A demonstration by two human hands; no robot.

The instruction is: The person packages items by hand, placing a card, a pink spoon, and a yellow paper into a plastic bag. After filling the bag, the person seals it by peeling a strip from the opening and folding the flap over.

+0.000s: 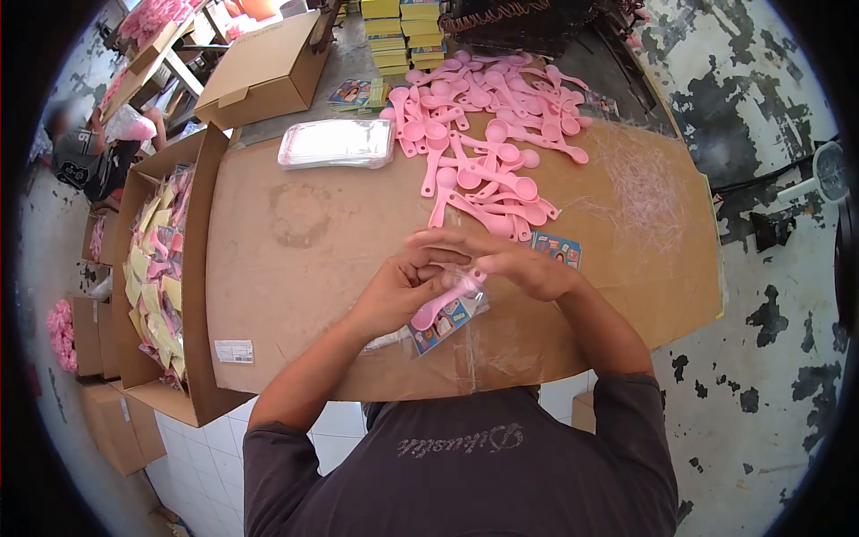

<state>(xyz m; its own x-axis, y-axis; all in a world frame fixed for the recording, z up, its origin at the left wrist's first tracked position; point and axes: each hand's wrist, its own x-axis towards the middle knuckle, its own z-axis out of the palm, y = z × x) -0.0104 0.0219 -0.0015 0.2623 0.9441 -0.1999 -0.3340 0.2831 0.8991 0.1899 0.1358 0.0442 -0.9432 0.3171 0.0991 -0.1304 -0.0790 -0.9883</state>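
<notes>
A clear plastic bag with a pink spoon [433, 309] and a blue printed card [440, 328] in it lies near the front of the cardboard-covered table [295, 268]. My left hand [400, 288] is at the bag's upper left, its fingers bent and closed on the bag's upper part. From the right, my right hand [523, 264] reaches over the bag's top end beside the spoon's handle; its fingers point left above my left hand, and what its fingertips hold is hidden. Just beyond, a pile of pink spoons [501, 179] spreads back, with another blue card [559, 248] at its front right.
An open carton [199, 295] of filled bags stands left. Clear bags [335, 143] lie stacked at the back left, near a closed box [261, 72] and yellow card stacks [386, 40]. Plastic strips [640, 201] lie right. A person [89, 152] sits far left.
</notes>
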